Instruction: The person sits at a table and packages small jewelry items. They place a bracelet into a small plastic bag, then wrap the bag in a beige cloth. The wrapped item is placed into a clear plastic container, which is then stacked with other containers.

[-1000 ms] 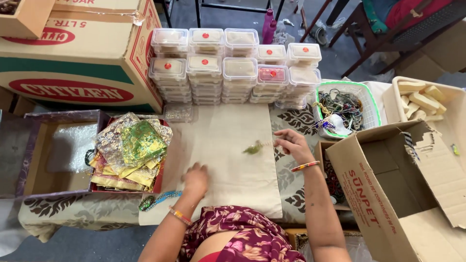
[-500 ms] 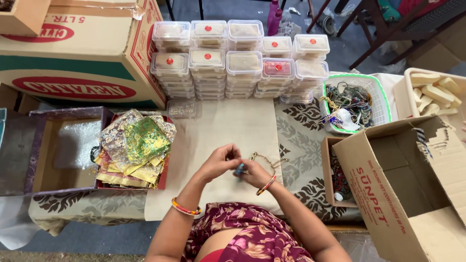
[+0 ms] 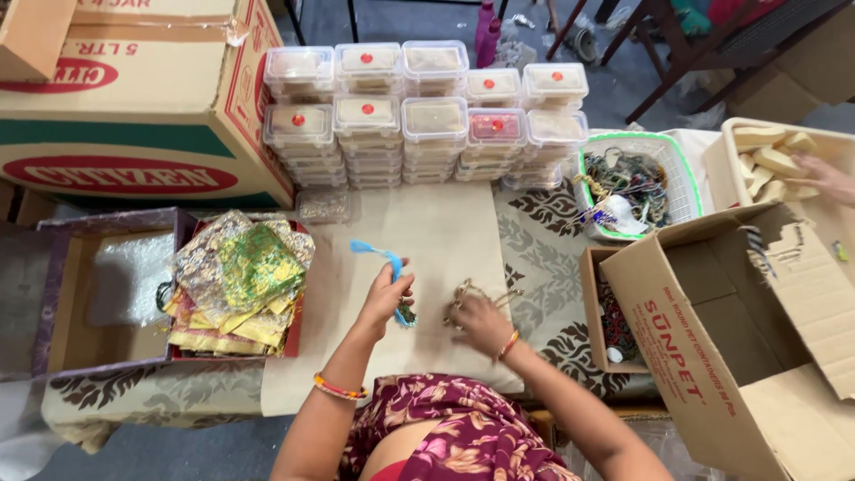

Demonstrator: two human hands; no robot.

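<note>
Now parted, the left hand (image 3: 389, 294) pinches a blue tassel (image 3: 378, 255); right hand (image 3: 478, 318) grips a bangle (image 3: 472, 292).

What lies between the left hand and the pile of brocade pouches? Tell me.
In the head view, only bare beige paper sheet lies between the left hand, which holds a blue tassel, and the brocade pouches.

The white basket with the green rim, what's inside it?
The white basket holds a tangle of dark and coloured strings with a whitish lump among them. Whatever lies under the tangle is covered.
</note>
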